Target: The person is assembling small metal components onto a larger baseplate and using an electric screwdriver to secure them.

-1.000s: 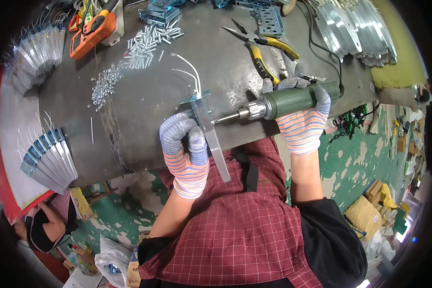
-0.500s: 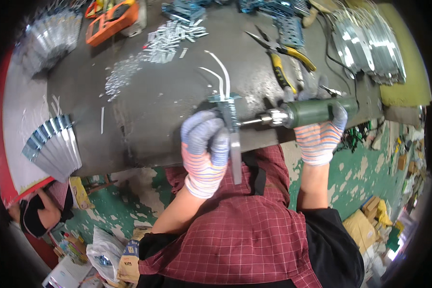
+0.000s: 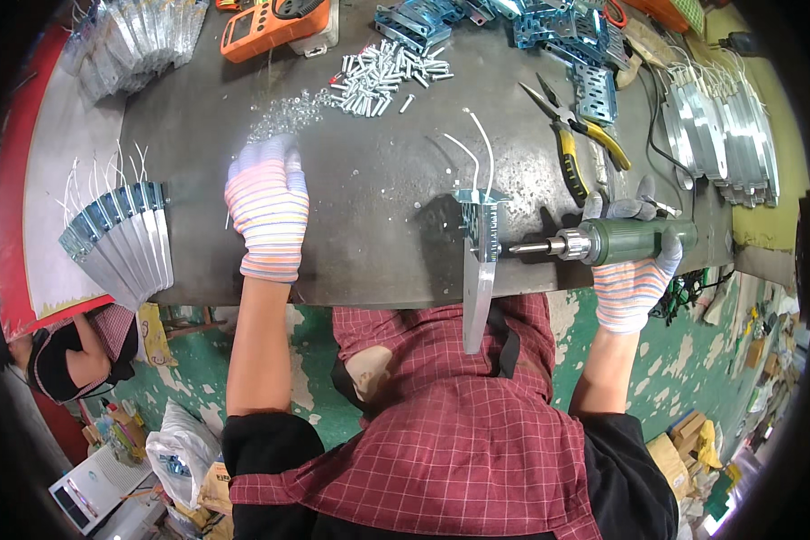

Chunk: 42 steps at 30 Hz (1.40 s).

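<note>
My right hand (image 3: 633, 288) is wrapped round a green electric screwdriver (image 3: 643, 239), its bit pointing left. Just short of that tip, a flat silver metal strip (image 3: 479, 292) with a bluish bracket (image 3: 482, 205) and two white wires lies across the table's near edge, apart from the bit. My left hand (image 3: 268, 216) is back-up at the near side of a pile of small clear-looking nuts (image 3: 288, 113). Its fingers are together and bent down; the tips are hidden, so what they pinch cannot be seen.
Silver screws (image 3: 387, 79) are heaped beyond the nuts. Yellow-black pliers (image 3: 571, 135) lie right of centre. Similar wired strips (image 3: 121, 238) fan out at left; more strips (image 3: 720, 135) are stacked at right. An orange meter (image 3: 265, 29) and blue brackets (image 3: 562, 27) stand farther back.
My left hand has let go of the metal strip and moved left to the nuts. The screwdriver bit has drawn away from the strip, which now rests at the table edge. The view has shifted slightly.
</note>
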Tool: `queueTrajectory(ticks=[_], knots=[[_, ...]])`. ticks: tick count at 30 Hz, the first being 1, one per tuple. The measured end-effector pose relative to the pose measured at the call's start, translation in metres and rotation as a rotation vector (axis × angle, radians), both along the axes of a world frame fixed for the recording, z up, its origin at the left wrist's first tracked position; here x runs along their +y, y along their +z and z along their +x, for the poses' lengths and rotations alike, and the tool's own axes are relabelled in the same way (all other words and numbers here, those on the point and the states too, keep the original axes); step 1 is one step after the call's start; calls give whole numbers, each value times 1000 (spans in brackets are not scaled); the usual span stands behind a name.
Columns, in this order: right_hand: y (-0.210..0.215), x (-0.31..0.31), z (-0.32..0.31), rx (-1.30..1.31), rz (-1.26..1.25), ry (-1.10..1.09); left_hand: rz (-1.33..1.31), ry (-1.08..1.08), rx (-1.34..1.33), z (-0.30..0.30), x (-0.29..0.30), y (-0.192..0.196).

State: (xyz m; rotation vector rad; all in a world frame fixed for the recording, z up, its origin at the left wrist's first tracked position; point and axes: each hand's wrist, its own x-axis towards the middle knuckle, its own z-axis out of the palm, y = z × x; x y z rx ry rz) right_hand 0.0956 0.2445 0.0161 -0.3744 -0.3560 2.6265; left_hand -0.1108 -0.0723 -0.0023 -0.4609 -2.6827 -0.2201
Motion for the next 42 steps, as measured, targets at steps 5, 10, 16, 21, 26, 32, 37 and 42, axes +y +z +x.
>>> queueTrajectory(ticks=[5,10,16,21,26,32,37,42], knots=[[1,0,0,-39,34,-29,32,-13,-120,-9,-6,-1],[-2,0,2,92,-43,40,-143,-94,-134,-12,-6,9],[-2,-6,1,38,-31,1,1337,-228,-732,66,34,25],[-2,-3,2,-11,-60,-7,1600,-275,-997,124,70,23],[-2,-4,2,-43,-46,-22,1409,-258,-991,132,75,17],[3,-10,-3,-18,-82,-29,1480,-231,-1020,134,76,13],[-3,-7,2,4,-17,-31,1478,-265,-934,136,79,11],[2,-11,3,-73,2,-37,1492,-246,-891,140,81,15]])
